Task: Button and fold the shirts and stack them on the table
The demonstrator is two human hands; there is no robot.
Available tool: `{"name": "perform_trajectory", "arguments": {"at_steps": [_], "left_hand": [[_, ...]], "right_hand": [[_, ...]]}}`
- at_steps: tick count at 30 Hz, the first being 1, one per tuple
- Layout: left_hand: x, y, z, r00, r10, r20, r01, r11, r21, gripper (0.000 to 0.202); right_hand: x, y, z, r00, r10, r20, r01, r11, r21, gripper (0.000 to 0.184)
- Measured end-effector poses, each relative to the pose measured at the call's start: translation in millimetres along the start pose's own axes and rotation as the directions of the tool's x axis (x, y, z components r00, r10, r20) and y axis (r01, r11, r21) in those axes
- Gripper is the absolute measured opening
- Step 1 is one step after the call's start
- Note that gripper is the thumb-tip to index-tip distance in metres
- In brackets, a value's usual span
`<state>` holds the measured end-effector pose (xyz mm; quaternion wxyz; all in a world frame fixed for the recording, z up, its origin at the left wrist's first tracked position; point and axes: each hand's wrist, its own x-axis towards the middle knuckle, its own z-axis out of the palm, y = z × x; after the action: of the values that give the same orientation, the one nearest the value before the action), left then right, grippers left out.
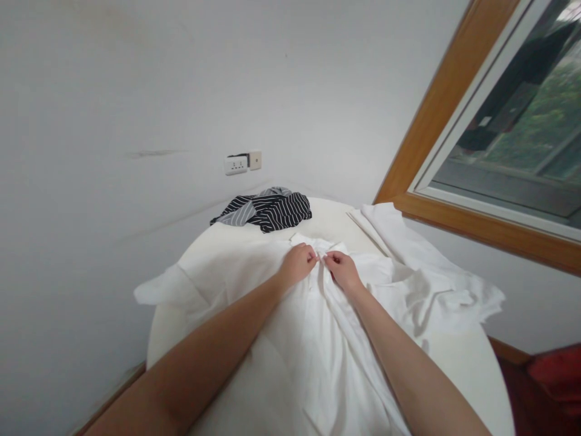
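A white shirt point(254, 272) lies spread over a round white table point(472, 357), collar end away from me. My left hand point(297, 264) and my right hand point(341, 268) meet at the shirt's front opening just below the collar. Both hands are closed in a pinch on the cloth edges, fingertips almost touching each other. What lies between the fingertips is too small to make out. One sleeve hangs off the left side, and the other side of the shirt lies bunched at the right.
A black-and-white striped garment point(270, 209) lies crumpled at the table's far edge by the wall. A wall socket point(236, 164) sits above it. A wood-framed window point(476, 224) runs along the right. Something red point(556, 369) is low at the right.
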<state>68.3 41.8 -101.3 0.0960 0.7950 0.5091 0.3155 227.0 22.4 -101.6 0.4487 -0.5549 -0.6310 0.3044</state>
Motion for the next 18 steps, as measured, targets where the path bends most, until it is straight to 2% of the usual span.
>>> {"name": "perform_trajectory", "arguments": {"at_steps": [5,10,18], "left_hand": [[5.0,-3.9,-2.8,0.998,-0.058,-0.004,0.057,0.99,-0.128,0.013],[5.9,-3.7,-6.9,0.99,-0.141,0.0,0.136,0.957,-0.256,0.022],[5.6,-5.0,-1.5,0.996,-0.062,-0.057,0.056,0.994,-0.096,0.021]], "right_hand": [[0.5,3.1,2.8,0.998,-0.041,-0.043,0.041,0.999,0.006,0.029],[0.0,2.9,3.6,0.997,-0.058,-0.059,0.057,0.998,-0.007,0.027],[-0.8,1.0,3.8,0.998,-0.035,-0.045,0.038,0.998,0.057,0.03]]}}
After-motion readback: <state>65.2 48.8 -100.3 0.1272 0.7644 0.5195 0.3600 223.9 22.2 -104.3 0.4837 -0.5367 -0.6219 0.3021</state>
